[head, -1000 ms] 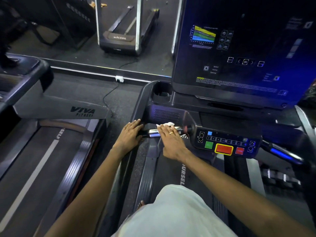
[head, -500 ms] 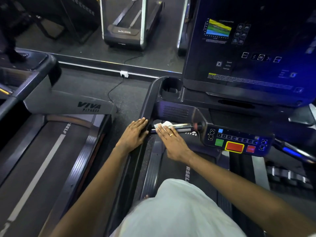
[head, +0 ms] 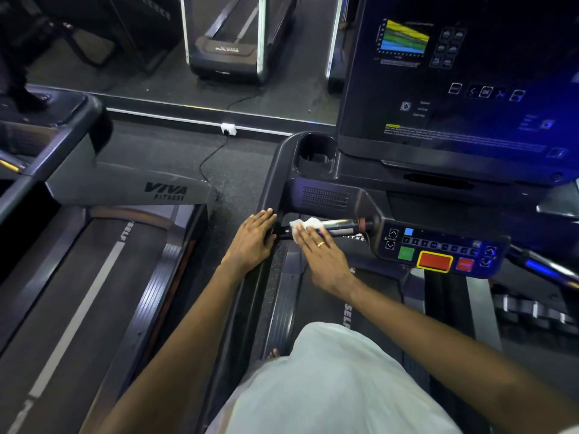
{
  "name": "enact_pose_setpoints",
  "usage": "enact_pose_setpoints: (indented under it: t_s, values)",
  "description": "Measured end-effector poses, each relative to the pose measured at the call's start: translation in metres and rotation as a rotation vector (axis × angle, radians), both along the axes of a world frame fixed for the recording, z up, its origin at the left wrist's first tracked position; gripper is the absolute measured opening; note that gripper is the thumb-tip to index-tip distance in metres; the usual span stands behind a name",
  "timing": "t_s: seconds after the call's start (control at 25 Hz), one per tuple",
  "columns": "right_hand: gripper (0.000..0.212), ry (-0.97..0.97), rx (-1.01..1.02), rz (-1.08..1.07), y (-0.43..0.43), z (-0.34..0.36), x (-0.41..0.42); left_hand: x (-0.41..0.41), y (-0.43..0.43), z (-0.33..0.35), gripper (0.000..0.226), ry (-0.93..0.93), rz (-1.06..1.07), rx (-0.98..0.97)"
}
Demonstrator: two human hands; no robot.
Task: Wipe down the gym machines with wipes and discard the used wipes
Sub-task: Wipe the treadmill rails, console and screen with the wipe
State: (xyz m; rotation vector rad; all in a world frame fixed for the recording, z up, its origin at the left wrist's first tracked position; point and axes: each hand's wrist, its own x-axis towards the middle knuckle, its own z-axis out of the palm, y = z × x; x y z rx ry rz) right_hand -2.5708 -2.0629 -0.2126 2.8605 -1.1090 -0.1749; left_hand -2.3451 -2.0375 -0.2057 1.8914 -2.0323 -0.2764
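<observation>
While our right hand (head: 322, 255) presses the wipe (head: 305, 225) with straight fingers onto the bar (head: 340, 226) near the rail (head: 247, 308), where our left hand (head: 252, 242) rests flat, we judge wiping underway, and next comes a firm sweep toward the console (head: 438, 252).

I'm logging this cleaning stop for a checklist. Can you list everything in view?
screen: one, dark with a coloured graph, upper right
cup holder: one, black, left of the screen
control panel: one, black with green, red and blue buttons, centre right
handlebar: one, silver and black, left of the control panel
wipe: one, white, on the handlebar
neighbouring treadmill: one, grey, left
far treadmill: one, dark, top centre
socket: one, white, floor edge, black cable attached
left grip: one, flat on the side rail
right grip: one, gold ring, pressing the wipe
</observation>
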Motion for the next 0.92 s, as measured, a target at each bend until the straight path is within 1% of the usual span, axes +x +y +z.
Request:
enact_pose_setpoints:
  t_s: [0.04,0.16,0.28,0.36,0.48,0.6,0.72,0.76,0.84,0.92]
  values:
    - [0.1,-0.038,0.01,-0.069,-0.002,0.004,-0.005,-0.001,-0.001,-0.001,0.055,-0.014,-0.015,0.007]
    - [0.077,-0.188,0.01,-0.224,-0.013,0.014,-0.017,-0.009,-0.007,-0.003,0.054,-0.072,-0.055,0.024]
    - [0.063,-0.365,0.012,-0.248,-0.022,0.018,-0.02,-0.02,-0.016,-0.005,0.047,-0.1,-0.099,0.041]
    - [0.062,-0.412,0.016,-0.261,-0.026,0.015,-0.033,-0.024,-0.021,-0.005,0.044,-0.114,-0.12,0.048]
    - [0.069,-0.509,0.098,-0.323,-0.029,0.013,-0.052,-0.021,-0.027,-0.004,0.041,-0.112,-0.129,0.051]
    - [0.06,-0.721,0.227,-0.435,-0.024,0.019,-0.048,-0.022,-0.03,0.0,0.041,-0.101,-0.117,0.09]
    - [0.051,-0.996,0.22,-0.553,-0.003,0.019,-0.044,-0.03,-0.033,0.006,0.039,-0.115,-0.131,0.109]
    - [0.048,-1.105,0.247,-0.646,0.004,0.017,-0.044,-0.031,-0.034,0.007,0.037,-0.129,-0.134,0.112]
    - [0.043,-1.341,0.391,-0.975,0.008,0.011,-0.041,-0.03,-0.035,0.009,0.032,-0.135,-0.124,0.113]
    - [0.039,-1.723,0.66,-1.336,0.003,0.012,-0.037,-0.03,-0.038,0.013,0.028,-0.142,-0.108,0.116]
